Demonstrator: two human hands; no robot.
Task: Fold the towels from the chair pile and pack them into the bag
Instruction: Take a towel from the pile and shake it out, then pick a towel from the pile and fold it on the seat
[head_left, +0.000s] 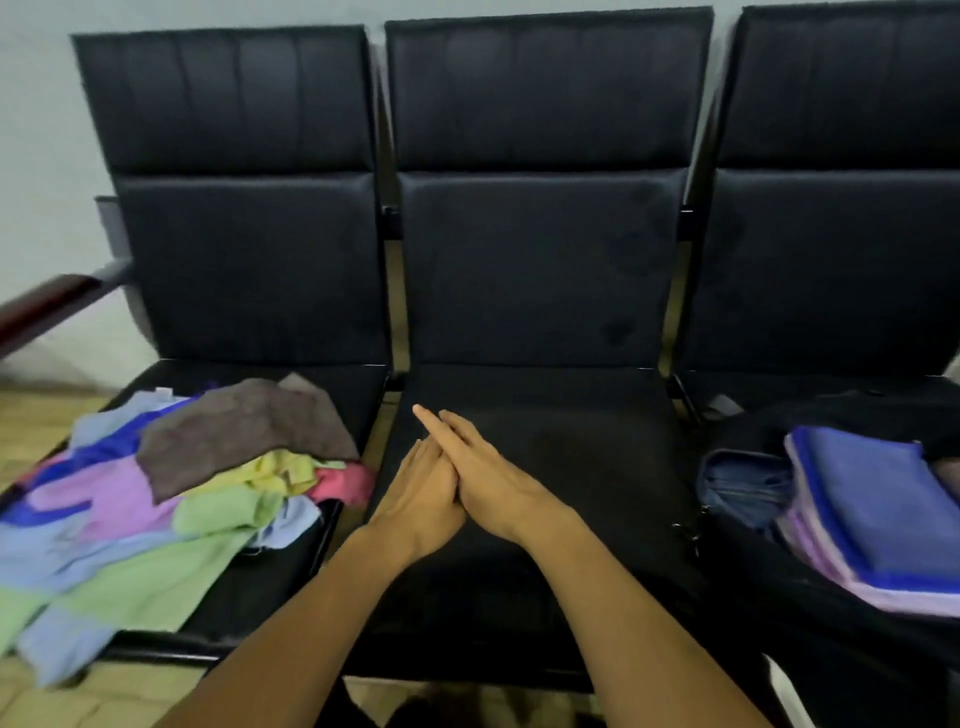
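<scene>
Three black chairs against a pale wall, and both hands meet over the middle seat (545, 415) with nothing in them.

The left hand (423, 493) and the right hand (488, 475) lie fingers straight, overlapping, neither one holding any cloth; likely a pause between towels, the bare seat under them kept free as a folding surface; out to the left of the hands the towel pile (171, 499) sprawls loose on the left chair, a brown towel (244, 431) on top, within easy reach; off to the right of the hands the black bag (810, 561) stands open on the right chair, folded towels (878, 514) stacked flat at its mouth; plenty left to fold, by the look of that heap.
</scene>
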